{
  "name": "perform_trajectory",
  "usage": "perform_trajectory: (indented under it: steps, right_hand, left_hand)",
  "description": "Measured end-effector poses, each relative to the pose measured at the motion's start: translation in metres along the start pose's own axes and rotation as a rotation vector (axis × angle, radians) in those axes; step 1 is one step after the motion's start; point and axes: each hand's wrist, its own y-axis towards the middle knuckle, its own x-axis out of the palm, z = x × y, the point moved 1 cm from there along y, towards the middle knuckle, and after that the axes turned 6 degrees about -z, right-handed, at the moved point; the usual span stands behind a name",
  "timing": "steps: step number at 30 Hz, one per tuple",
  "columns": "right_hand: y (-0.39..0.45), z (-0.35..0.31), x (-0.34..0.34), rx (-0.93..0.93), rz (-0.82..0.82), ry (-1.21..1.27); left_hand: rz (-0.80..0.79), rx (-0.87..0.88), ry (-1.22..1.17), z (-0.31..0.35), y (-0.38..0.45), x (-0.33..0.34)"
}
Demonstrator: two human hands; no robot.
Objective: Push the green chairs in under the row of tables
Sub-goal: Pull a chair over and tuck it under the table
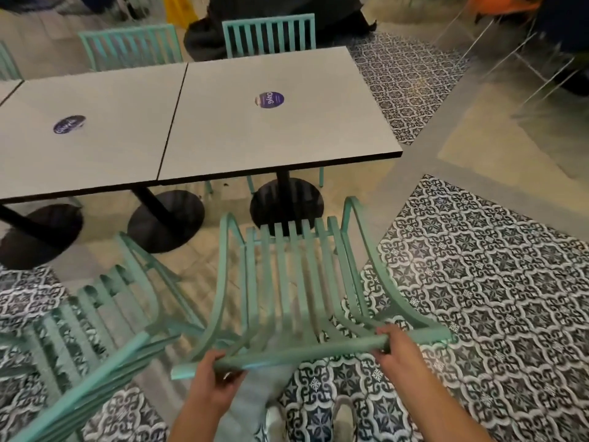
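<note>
Both hands grip the top rail of the chair (293, 282) nearest the camera — the left hand (213, 381) curls round the rail's left part, the right hand (395, 346) round its right part. This chair stands on the patterned floor (478, 282) just short of the right worktop (271, 122), its seat pointing at the black pedestal base (287, 202) and not yet under the top. To the chair's left a second chair (95, 314) stands close beside it, also out from the row and turned at an angle. Beyond the chair, the right worktop butts against a left worktop (89, 138) — each carries a round purple sticker (269, 99). Past the worktops, on the far side from the chair, two more green chair backs (269, 35) show, blurred.
</note>
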Motion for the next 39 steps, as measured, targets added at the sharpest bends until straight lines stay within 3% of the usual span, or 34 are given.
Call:
perform_trajectory:
  steps: [4,10,14,17,20,22,26,29,33,39]
  right_hand:
    - [0.001,0.007,0.022,-0.008,-0.010,-0.220]
    - [-0.009,0.011,0.022,-0.136,0.032,-0.313]
    - [-0.018,-0.001,0.014,-0.522,0.199,-0.471]
    - [-0.021,-0.020,0.006,-0.747,0.257,-0.818]
    - [-0.030,-0.034,0.011,-0.995,0.182,-1.157]
    - [-0.037,-0.034,0.020,-1.082,0.032,-1.386]
    - [-0.036,-0.024,0.024,-1.045,-0.290,-2.020]
    - [-0.034,-0.012,0.012,-0.973,-0.474,-2.337]
    - [-0.036,-0.010,0.002,-0.929,-0.516,-2.488]
    - [-0.038,-0.014,0.016,-0.920,-0.516,-2.601]
  left_hand:
    - [0.016,0.004,0.059,0.018,0.013,-0.013]
    - [0.007,-0.013,0.268,0.028,0.014,-0.033]
    - [0.055,0.011,0.396,0.040,0.005,-0.048]
    - [0.152,0.139,0.530,0.059,0.006,-0.060]
    - [0.231,0.377,0.884,0.075,0.001,-0.059]
    - [0.161,0.537,1.231,0.077,-0.003,-0.048]
    - [-0.085,0.791,1.933,0.063,-0.010,-0.024]
    - [-0.278,0.871,2.248,0.051,-0.010,-0.016]
    - [-0.293,0.728,2.423,0.040,-0.008,-0.017]
    - [-0.236,0.709,2.525,0.042,-0.008,-0.012]
